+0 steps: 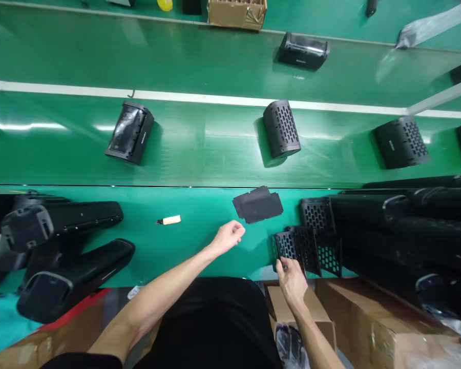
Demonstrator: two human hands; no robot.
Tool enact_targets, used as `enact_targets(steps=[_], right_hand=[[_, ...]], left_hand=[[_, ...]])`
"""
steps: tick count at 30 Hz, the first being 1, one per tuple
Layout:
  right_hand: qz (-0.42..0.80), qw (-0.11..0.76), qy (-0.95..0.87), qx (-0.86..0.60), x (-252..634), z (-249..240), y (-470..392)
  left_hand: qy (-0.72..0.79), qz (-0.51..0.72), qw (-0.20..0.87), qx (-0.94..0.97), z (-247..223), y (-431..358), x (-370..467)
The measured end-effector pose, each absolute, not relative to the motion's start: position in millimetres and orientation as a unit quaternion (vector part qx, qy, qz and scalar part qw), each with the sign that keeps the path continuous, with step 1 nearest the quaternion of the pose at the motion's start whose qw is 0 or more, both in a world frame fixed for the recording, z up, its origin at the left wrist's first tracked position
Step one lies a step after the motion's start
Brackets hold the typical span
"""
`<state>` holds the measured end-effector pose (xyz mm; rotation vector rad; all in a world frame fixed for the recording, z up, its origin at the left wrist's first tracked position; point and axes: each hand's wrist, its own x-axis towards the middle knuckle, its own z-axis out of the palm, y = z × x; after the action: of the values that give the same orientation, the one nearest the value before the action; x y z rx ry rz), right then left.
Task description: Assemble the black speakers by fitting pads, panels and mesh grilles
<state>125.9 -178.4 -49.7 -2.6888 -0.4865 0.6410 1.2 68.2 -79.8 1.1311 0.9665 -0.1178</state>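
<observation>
Beyond the hands (pixel 227 238), black casings (pixel 127 134) bear white lettering (pixel 143 137), unreadably small.

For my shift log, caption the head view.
Right hand at perforated black covers, left hand near flat black sheets on a green bench.

Black casings and cardboard around a green tabletop (pixel 200 256).
At the left lie long black casings (pixel 77 279), and near them a small cream-handled item (pixel 171 220); more dark casings (pixel 399 220) crowd the right side. Beyond, a glossy black unit (pixel 129 132) and two perforated ones, one nearer the middle (pixel 281 128) and one farther right (pixel 401 143), sit spaced along a green strip (pixel 200 138). An open-topped cardboard box (pixel 236 14) stands farther back; larger cartons (pixel 369 318) sit below at the lower right.
</observation>
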Motion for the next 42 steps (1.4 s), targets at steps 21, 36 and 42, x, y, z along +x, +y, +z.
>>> enact_targets(steps=[21,36,42], right_hand=[[0.303,0.234,-0.374,-0.845,196,-119,17],[0.341,0.439,-0.144,-0.819,223,-120,-2],[0.184,0.577,-0.013,-0.796,302,-81,-20]], left_hand=[[0.527,0.0,0.383,0.759,-48,88,-78],[0.447,-0.02,0.308,0.839,-116,107,67],[0.448,-0.028,0.291,0.845,-117,107,64]])
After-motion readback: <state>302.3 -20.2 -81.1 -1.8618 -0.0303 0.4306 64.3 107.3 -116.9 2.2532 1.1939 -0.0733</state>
